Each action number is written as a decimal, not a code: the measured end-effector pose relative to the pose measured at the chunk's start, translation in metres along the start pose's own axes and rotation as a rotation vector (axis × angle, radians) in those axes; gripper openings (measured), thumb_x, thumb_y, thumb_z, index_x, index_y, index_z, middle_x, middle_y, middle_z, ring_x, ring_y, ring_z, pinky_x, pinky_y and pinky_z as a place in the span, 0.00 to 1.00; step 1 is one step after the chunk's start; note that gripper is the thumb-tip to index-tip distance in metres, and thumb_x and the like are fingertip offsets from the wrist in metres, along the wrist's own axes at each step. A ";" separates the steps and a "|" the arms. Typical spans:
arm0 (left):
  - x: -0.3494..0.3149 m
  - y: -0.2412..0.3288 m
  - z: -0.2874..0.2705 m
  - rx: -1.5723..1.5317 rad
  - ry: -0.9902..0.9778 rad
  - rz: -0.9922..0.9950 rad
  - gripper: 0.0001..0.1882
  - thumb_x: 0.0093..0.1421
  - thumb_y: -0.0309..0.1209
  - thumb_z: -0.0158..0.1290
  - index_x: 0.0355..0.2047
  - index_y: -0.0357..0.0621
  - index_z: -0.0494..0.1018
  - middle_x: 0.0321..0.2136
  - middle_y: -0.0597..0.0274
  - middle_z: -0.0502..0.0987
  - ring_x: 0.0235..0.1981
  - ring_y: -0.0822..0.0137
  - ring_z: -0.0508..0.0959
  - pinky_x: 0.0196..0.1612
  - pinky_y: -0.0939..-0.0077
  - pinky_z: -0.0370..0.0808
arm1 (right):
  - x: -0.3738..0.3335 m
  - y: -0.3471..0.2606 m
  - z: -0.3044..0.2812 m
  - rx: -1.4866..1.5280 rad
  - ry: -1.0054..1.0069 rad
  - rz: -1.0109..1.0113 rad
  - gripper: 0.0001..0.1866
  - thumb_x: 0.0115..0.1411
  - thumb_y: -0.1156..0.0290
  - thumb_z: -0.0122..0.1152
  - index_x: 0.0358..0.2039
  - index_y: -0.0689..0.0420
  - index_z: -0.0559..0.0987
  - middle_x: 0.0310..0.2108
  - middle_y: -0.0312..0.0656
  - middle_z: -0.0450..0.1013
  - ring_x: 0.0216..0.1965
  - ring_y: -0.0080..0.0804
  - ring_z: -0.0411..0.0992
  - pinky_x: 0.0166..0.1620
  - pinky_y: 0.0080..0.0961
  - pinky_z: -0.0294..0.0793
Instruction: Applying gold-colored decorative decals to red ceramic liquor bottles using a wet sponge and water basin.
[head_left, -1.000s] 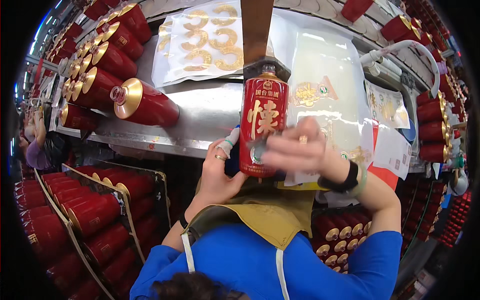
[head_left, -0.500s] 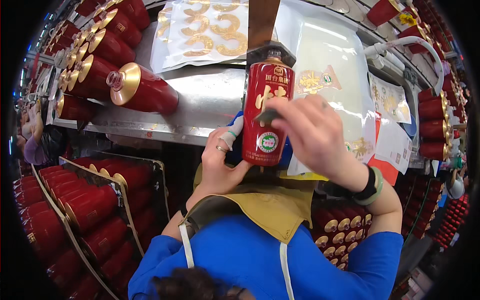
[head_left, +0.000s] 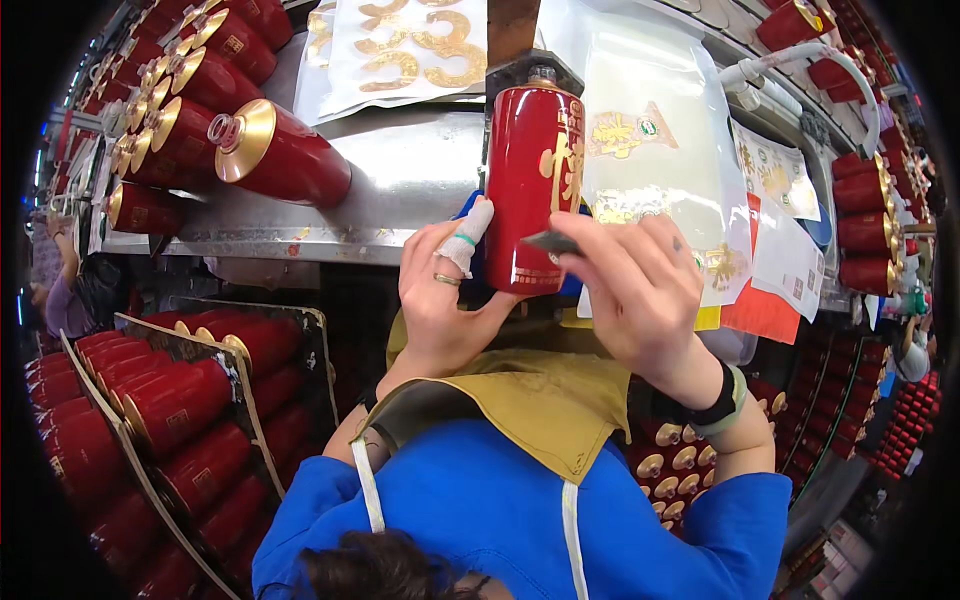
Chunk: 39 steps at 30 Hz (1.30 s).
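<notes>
My left hand (head_left: 438, 292) clasps the glossy red, gold-lettered bottle (head_left: 522, 180) near its base, probably steadying it; my right hand (head_left: 642, 285) pinches a dark, flat tool (head_left: 550, 242) over its right side. The bottle lies neck-away before me, a translucent gold-decal sheet (head_left: 680, 110) beside it, presumably for easy reach.

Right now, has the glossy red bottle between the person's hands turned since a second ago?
Yes: the glossy red bottle has rolled rightward, its gold lettering shifting right against the brown rectangular post.
</notes>
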<state>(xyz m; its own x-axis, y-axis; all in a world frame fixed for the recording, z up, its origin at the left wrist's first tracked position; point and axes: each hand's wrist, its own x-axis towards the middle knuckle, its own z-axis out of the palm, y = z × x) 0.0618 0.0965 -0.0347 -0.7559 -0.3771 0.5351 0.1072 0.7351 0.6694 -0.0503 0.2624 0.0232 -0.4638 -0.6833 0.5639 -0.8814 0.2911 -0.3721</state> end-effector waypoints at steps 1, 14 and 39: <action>0.000 0.000 0.001 0.009 0.020 0.004 0.43 0.38 0.28 0.75 0.58 0.35 0.75 0.44 0.50 0.81 0.45 0.51 0.78 0.52 0.61 0.73 | -0.001 -0.001 0.001 -0.011 -0.049 0.006 0.19 0.51 0.77 0.69 0.46 0.58 0.83 0.30 0.35 0.77 0.27 0.31 0.70 0.33 0.28 0.68; 0.000 -0.008 0.001 0.038 0.010 0.015 0.41 0.40 0.32 0.76 0.56 0.31 0.74 0.40 0.50 0.81 0.42 0.51 0.79 0.50 0.61 0.75 | 0.026 0.007 0.001 0.003 0.063 0.015 0.16 0.50 0.75 0.68 0.42 0.55 0.84 0.30 0.35 0.78 0.28 0.31 0.71 0.35 0.30 0.71; 0.006 -0.003 0.004 -0.103 -0.097 -0.091 0.42 0.44 0.26 0.73 0.60 0.31 0.70 0.53 0.44 0.76 0.53 0.50 0.78 0.54 0.63 0.76 | 0.005 0.024 0.007 0.271 0.002 -0.010 0.16 0.51 0.78 0.68 0.41 0.54 0.84 0.32 0.39 0.80 0.34 0.38 0.75 0.41 0.33 0.72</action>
<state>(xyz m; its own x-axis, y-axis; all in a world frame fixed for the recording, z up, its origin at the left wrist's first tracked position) 0.0546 0.0944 -0.0354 -0.8236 -0.3798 0.4213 0.0972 0.6372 0.7645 -0.0729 0.2612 0.0116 -0.4555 -0.6840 0.5697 -0.8298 0.0946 -0.5499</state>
